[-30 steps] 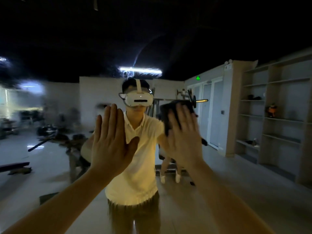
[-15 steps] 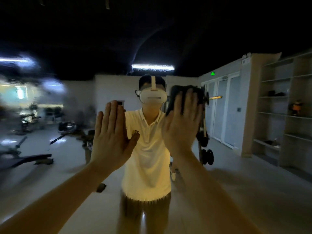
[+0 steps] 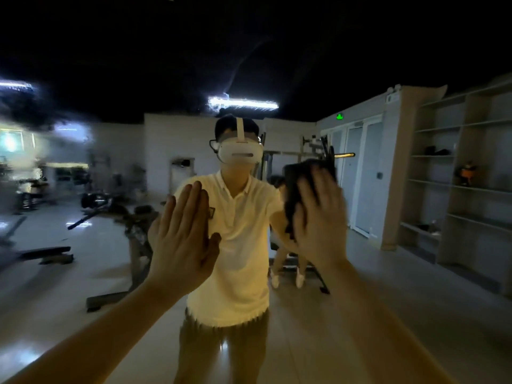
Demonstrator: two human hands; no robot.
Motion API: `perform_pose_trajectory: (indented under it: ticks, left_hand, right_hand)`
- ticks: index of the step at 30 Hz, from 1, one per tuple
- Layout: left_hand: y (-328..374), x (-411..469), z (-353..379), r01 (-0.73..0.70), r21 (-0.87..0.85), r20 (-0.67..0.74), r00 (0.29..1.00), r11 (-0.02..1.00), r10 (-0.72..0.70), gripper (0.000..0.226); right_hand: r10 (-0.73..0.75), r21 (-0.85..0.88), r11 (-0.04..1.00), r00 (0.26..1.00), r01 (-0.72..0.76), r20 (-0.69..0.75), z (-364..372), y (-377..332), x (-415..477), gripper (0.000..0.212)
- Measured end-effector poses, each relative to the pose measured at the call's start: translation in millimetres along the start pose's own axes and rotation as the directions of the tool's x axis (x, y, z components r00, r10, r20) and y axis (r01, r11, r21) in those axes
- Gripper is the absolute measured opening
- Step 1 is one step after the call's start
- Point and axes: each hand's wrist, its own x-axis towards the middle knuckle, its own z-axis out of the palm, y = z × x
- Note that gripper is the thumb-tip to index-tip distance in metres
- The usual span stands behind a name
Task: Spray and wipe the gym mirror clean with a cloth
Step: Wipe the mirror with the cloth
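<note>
The gym mirror (image 3: 388, 314) fills the whole view and reflects a person in a pale polo shirt and white headset. My left hand (image 3: 182, 236) lies flat against the glass at centre left, fingers straight and together. My right hand (image 3: 318, 214) presses a dark cloth (image 3: 293, 189) onto the mirror at centre right with straight fingers; the cloth shows above and left of the fingers. No spray bottle is visible.
The mirror reflects a dim gym: weight benches (image 3: 124, 231) and machines on the left, a rack with a barbell (image 3: 318, 153) behind the person, doors and open shelving (image 3: 457, 184) on the right. Smears show on the upper glass (image 3: 238, 67).
My right hand with the cloth slid up and then came back down and to the right across the glass. My left hand stayed flat on the mirror.
</note>
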Motion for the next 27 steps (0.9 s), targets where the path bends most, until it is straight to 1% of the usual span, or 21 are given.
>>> perform_pose_trajectory:
  ticks: [1, 3, 5, 7, 10, 13, 16, 17, 19, 20, 22, 24, 27]
  left_hand:
    - [-0.7, -0.1, 1.8, 0.006, -0.005, 0.007, 1.000, 1.000, -0.006, 0.085]
    - [-2.7, -1.2, 3.0, 0.008, -0.017, 0.003, 1.000, 1.000, -0.008, 0.084]
    - [-4.9, -2.5, 2.9, -0.013, -0.028, -0.005, 1.000, 1.000, 0.013, 0.081]
    - [-8.3, -2.7, 1.9, -0.030, -0.040, 0.009, 0.999, 0.999, 0.031, 0.078]
    - [-15.0, -3.5, -0.8, -0.054, -0.058, 0.026, 0.998, 0.997, 0.055, 0.071]
    - [-18.8, -13.0, -6.1, -0.006, -0.053, 0.018, 1.000, 0.999, 0.007, 0.069]
    - [-16.0, -29.5, -7.5, 0.027, -0.050, -0.004, 1.000, 0.998, -0.027, 0.070]
    - [-12.5, -33.4, -6.9, 0.027, -0.047, 0.004, 1.000, 0.999, -0.027, 0.072]
    - [-2.3, -36.7, -2.5, 0.027, -0.034, 0.021, 0.999, 0.999, -0.027, 0.074]
    - [4.1, -36.6, 0.8, 0.030, -0.029, 0.022, 0.999, 0.999, -0.029, 0.075]
    - [16.1, -35.5, 8.8, 0.052, -0.029, 0.017, 0.999, 0.998, -0.052, 0.078]
    - [23.8, -33.9, 15.9, 0.105, -0.003, 0.015, 0.994, 0.994, -0.105, 0.082]
    - [27.5, -33.6, 23.0, 0.154, 0.037, 0.025, 0.988, 0.987, -0.155, 0.090]
  right_hand:
    - [0.102, -0.011, 0.995, 0.995, -0.102, -0.023, -3.4, 10.5, 0.1, 0.052]
    - [0.221, -0.038, 0.974, 0.974, -0.222, -0.047, -6.8, 16.8, 2.1, 0.054]
    - [0.276, -0.040, 0.960, 0.959, -0.278, -0.063, -3.6, 0.7, 6.5, 0.058]
    - [0.288, -0.022, 0.957, 0.956, -0.290, -0.054, 6.8, -27.8, 10.2, 0.062]
    - [0.182, 0.017, 0.983, 0.983, -0.181, -0.033, 25.5, -74.9, 7.4, 0.058]
    - [-0.004, 0.045, 0.999, 0.999, 0.005, -0.033, 39.6, -117.4, -6.2, 0.056]
    - [-0.235, 0.039, 0.972, 0.970, 0.233, 0.057, 45.3, -138.3, -26.8, 0.054]
    - [-0.291, 0.034, 0.957, 0.953, 0.290, 0.087, 44.6, -135.5, -31.4, 0.054]
    - [-0.346, -0.002, 0.937, 0.931, 0.349, 0.115, 42.0, -117.0, -36.6, 0.057]
    - [-0.339, -0.032, 0.938, 0.934, 0.345, 0.116, 39.4, -104.3, -39.3, 0.059]
    - [-0.269, -0.089, 0.956, 0.957, 0.280, 0.112, 33.4, -71.1, -46.1, 0.059]
    - [-0.155, -0.144, 0.974, 0.979, 0.173, 0.129, 24.9, -33.3, -53.5, 0.063]
    - [0.064, -0.230, 0.973, 0.989, -0.033, 0.130, 4.6, 25.5, -64.8, 0.075]
